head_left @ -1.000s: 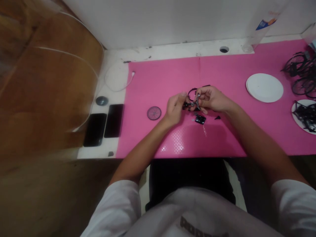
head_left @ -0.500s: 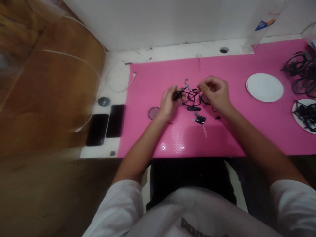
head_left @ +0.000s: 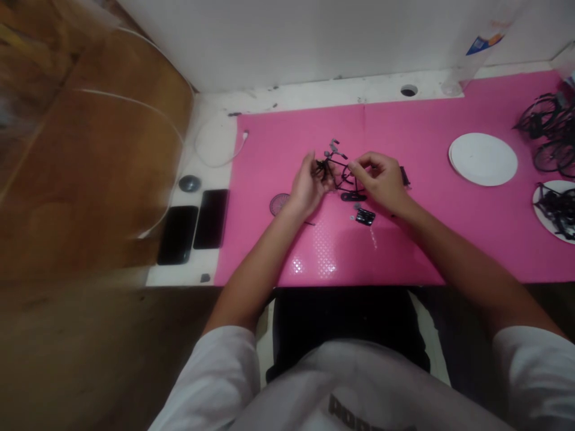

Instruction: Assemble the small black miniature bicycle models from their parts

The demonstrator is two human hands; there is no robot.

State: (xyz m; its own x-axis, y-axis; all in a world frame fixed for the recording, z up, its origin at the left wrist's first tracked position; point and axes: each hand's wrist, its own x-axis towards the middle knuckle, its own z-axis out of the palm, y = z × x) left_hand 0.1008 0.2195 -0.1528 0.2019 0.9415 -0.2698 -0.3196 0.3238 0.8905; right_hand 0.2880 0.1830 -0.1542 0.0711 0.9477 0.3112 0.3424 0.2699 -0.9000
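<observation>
A small black model bicycle frame [head_left: 333, 175] with a grey handlebar [head_left: 335, 147] is held just over the pink mat. My left hand [head_left: 308, 188] is closed around the front end of the frame. At the frame's upper right, the thumb and fingers of my right hand [head_left: 381, 178] are pinched together. Whether a tiny part sits in that pinch is hidden. A spoked wheel [head_left: 278, 204] lies beside my left wrist. Below the frame are a long black piece [head_left: 353, 196] and a black rectangular part [head_left: 365, 216]. Another black part [head_left: 405, 176] shows behind my right hand.
White plates [head_left: 483, 158] stand on the pink mat [head_left: 449, 239] at right. Beyond them are assembled model bicycles [head_left: 541, 117] and a plate of black parts [head_left: 559, 209]. Two phones [head_left: 210, 219], a round dark object [head_left: 189, 184] and a white cable [head_left: 224, 161] lie left.
My right hand has moved left and a little down, onto the frame. The frame and handlebar have tilted and shifted slightly left, and my left fingers have changed their hold.
</observation>
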